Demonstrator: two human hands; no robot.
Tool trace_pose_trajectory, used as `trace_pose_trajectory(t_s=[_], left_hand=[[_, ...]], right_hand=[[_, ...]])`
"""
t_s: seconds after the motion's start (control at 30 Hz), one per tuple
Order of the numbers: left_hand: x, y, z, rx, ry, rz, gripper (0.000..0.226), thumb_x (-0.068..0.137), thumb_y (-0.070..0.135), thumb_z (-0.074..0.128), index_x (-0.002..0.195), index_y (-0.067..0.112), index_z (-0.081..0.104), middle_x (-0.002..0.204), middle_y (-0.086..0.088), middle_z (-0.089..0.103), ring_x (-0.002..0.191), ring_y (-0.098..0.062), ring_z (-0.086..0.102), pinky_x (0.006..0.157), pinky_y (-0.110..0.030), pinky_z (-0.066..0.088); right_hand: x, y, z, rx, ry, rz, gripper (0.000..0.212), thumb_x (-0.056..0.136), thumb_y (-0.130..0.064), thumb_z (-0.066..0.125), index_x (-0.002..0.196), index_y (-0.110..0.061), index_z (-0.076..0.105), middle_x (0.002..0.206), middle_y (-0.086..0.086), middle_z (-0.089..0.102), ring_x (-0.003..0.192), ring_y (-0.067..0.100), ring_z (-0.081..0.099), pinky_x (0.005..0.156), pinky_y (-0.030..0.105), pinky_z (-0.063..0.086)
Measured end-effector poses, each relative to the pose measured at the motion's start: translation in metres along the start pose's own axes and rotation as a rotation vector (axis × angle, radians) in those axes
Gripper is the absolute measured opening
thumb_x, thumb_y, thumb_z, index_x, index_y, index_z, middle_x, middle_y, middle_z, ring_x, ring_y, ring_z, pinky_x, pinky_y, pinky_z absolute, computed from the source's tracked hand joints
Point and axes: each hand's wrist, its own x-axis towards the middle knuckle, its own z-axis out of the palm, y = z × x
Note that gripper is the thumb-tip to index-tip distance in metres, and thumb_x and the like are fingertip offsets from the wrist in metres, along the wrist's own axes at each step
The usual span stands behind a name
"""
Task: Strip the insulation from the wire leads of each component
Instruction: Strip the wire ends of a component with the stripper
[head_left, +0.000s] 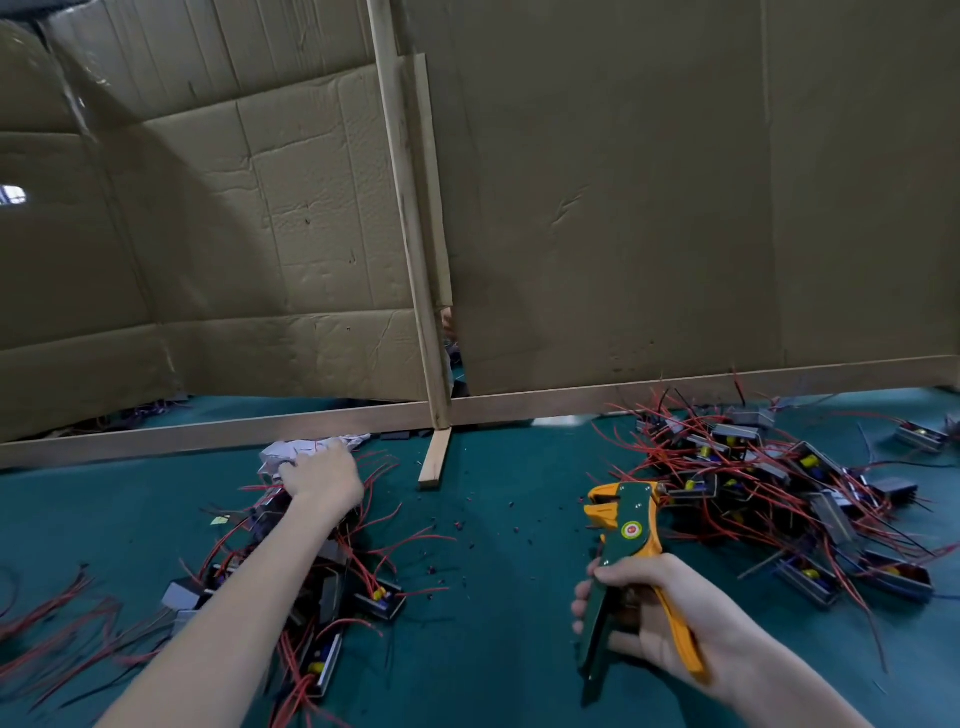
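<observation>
Working posture. My right hand (649, 613), at 5 o'clock, clenches the handles of the wire stripper (623, 525). Its empty jaws point toward 12, ready to receive a lead. My left hand (322, 480), at 9 o'clock, reaches onto the left pile of components (374, 597), probably to fetch one. I cannot tell whether it grasps anything. The right pile (769, 483) lies at 3 o'clock, just beside the tool.

Left pile (379, 603), right pile (769, 488), stripper (631, 530) between
</observation>
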Motion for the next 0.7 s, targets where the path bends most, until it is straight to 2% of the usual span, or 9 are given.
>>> trace_pose_trajectory(t_s=[0.1, 0.27, 0.33, 0.4, 0.47, 0.57, 0.63, 0.7], left_hand=[[0.001, -0.003, 0.001, -0.012, 0.084, 0.046, 0.035, 0.086, 0.008, 0.051, 0.120, 0.010, 0.040, 0.111, -0.009, 0.064, 0.108, -0.028, 0.059, 0.091, -0.035, 0.038], [-0.006, 0.006, -0.015, -0.178, 0.315, 0.153, 0.024, 0.087, 0.010, 0.056, 0.110, 0.009, 0.051, 0.107, -0.014, 0.065, 0.101, -0.034, 0.061, 0.077, -0.036, 0.045], [-0.014, 0.016, -0.023, -0.328, 0.399, 0.235, 0.031, 0.088, 0.016, 0.061, 0.117, 0.008, 0.052, 0.107, -0.016, 0.066, 0.101, -0.037, 0.060, 0.079, -0.040, 0.048], [-0.025, 0.030, -0.034, -0.547, 0.423, 0.343, 0.040, 0.087, 0.017, 0.067, 0.124, 0.011, 0.053, 0.109, -0.013, 0.069, 0.103, -0.033, 0.061, 0.086, -0.040, 0.051], [-0.041, 0.047, -0.045, -0.845, 0.388, 0.472, 0.040, 0.083, 0.013, 0.072, 0.121, 0.013, 0.059, 0.108, -0.006, 0.070, 0.100, -0.021, 0.065, 0.092, -0.032, 0.051], [-0.068, 0.071, -0.044, -1.224, 0.182, 0.614, 0.036, 0.078, 0.008, 0.076, 0.111, 0.015, 0.064, 0.101, 0.002, 0.072, 0.091, -0.005, 0.066, 0.090, -0.016, 0.050], [-0.083, 0.083, -0.028, -1.291, 0.077, 0.652, 0.032, 0.076, 0.006, 0.076, 0.105, 0.014, 0.064, 0.096, 0.001, 0.072, 0.086, -0.003, 0.067, 0.085, -0.014, 0.050], [-0.092, 0.089, -0.007, -1.239, 0.035, 0.656, 0.027, 0.076, 0.005, 0.077, 0.100, 0.009, 0.066, 0.090, -0.002, 0.072, 0.079, -0.004, 0.066, 0.079, -0.010, 0.048]], right_hand=[[0.000, 0.000, 0.000, 0.005, 0.005, 0.009, 0.023, 0.064, 0.003, 0.062, 0.087, 0.007, 0.059, 0.076, 0.026, 0.063, 0.062, 0.036, 0.066, 0.058, 0.045, 0.059], [0.000, -0.002, -0.002, 0.021, 0.021, 0.000, 0.027, 0.065, 0.002, 0.063, 0.091, 0.006, 0.059, 0.077, 0.026, 0.064, 0.064, 0.036, 0.066, 0.059, 0.045, 0.059], [0.000, -0.003, -0.001, 0.036, 0.026, -0.014, 0.029, 0.064, 0.002, 0.063, 0.092, 0.006, 0.058, 0.077, 0.026, 0.064, 0.064, 0.036, 0.066, 0.057, 0.044, 0.059], [0.000, -0.003, -0.002, 0.049, 0.037, -0.034, 0.031, 0.064, 0.002, 0.063, 0.094, 0.006, 0.058, 0.078, 0.027, 0.064, 0.064, 0.036, 0.067, 0.056, 0.043, 0.059], [0.001, -0.005, -0.004, 0.060, 0.057, -0.053, 0.026, 0.070, 0.004, 0.062, 0.095, 0.006, 0.058, 0.080, 0.027, 0.065, 0.065, 0.037, 0.067, 0.057, 0.043, 0.059], [0.002, -0.007, -0.008, 0.081, 0.101, -0.080, 0.013, 0.083, 0.005, 0.056, 0.095, 0.005, 0.058, 0.081, 0.026, 0.066, 0.067, 0.036, 0.067, 0.058, 0.043, 0.059], [0.003, -0.009, -0.011, 0.079, 0.121, -0.095, 0.010, 0.085, 0.003, 0.056, 0.095, 0.005, 0.058, 0.082, 0.025, 0.066, 0.068, 0.036, 0.067, 0.059, 0.043, 0.060], [0.003, -0.011, -0.012, 0.072, 0.125, -0.106, 0.009, 0.085, 0.003, 0.056, 0.094, 0.004, 0.058, 0.082, 0.024, 0.066, 0.070, 0.035, 0.067, 0.062, 0.044, 0.060]])
